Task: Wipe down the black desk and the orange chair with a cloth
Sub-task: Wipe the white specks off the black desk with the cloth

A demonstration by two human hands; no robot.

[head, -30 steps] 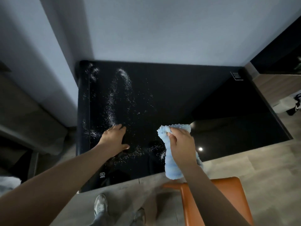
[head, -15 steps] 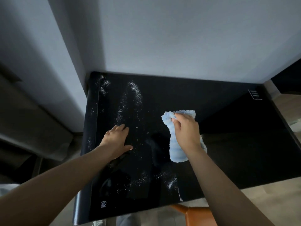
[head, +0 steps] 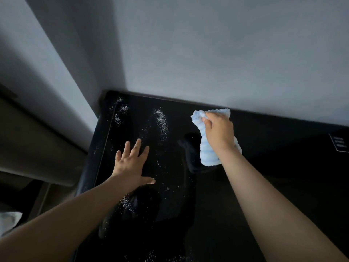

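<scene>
The glossy black desk [head: 264, 186] fills the lower half of the view, its back edge against the wall. White powdery specks [head: 160, 120] are scattered over its left part. My right hand [head: 219, 129] grips a light blue ribbed cloth [head: 207, 154] near the desk's back edge, the cloth hanging down under the palm. My left hand [head: 132, 163] rests flat on the desk among the specks, fingers spread. The orange chair is out of view.
A grey wall [head: 207, 53] rises right behind the desk. A wall corner [head: 75, 82] and a dark grey piece of furniture [head: 37, 148] stand to the left. A small white label [head: 340, 144] sits on the desk's far right.
My right hand has carried the cloth away from the front edge to the desk's back edge. The view has tilted up, so the chair and floor dropped out. My left fingers have spread.
</scene>
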